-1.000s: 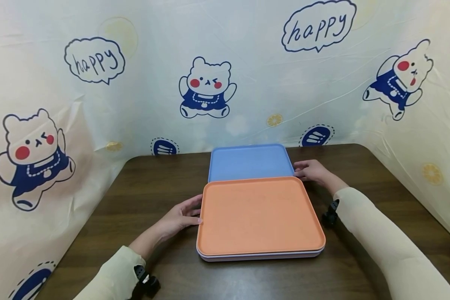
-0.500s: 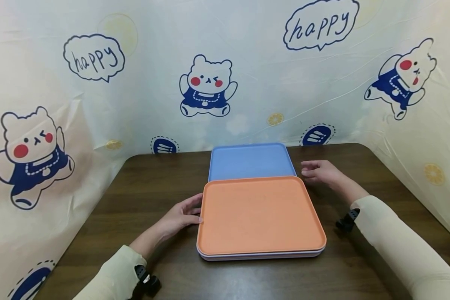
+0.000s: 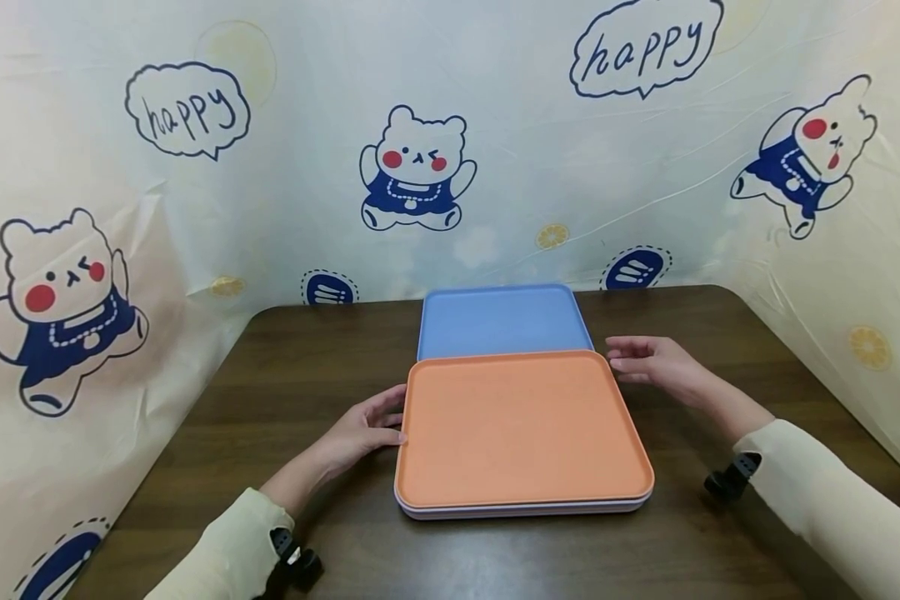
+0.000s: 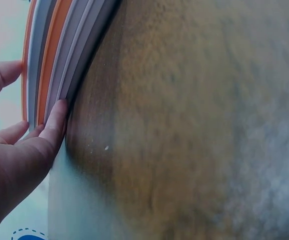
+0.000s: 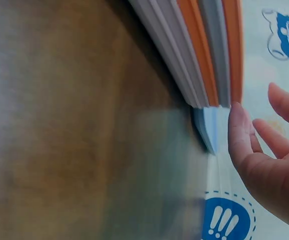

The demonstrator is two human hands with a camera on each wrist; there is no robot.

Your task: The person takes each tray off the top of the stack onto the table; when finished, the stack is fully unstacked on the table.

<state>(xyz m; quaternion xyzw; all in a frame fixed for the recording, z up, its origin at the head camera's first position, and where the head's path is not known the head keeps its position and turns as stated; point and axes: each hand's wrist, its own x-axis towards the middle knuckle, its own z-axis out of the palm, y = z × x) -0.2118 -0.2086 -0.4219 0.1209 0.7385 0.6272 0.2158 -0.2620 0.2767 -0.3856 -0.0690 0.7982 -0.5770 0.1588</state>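
Observation:
An orange tray (image 3: 525,429) tops a stack of several trays, whose orange, grey and pale purple edges (image 4: 59,60) show in the left wrist view. Behind the stack a blue tray (image 3: 504,321) lies partly covered by it. The left hand (image 3: 356,437) rests against the stack's left side, fingers spread along the edges and thumb at the rim; in the left wrist view the hand (image 4: 22,150) touches several layers. Beside the far right corner is the right hand (image 3: 663,367), fingers loosely extended, holding nothing; in the right wrist view this hand (image 5: 269,155) is close to the top edges.
The dark wooden table (image 3: 300,358) carries the trays. A pale cloth (image 3: 495,167) printed with bears and the word happy hangs behind the table and along both sides. Each wrist wears a small black camera.
The right hand has moved off the blue tray's right edge, rightward and then nearer the viewer, beside the orange tray's far corner. The left hand and the trays have stayed put.

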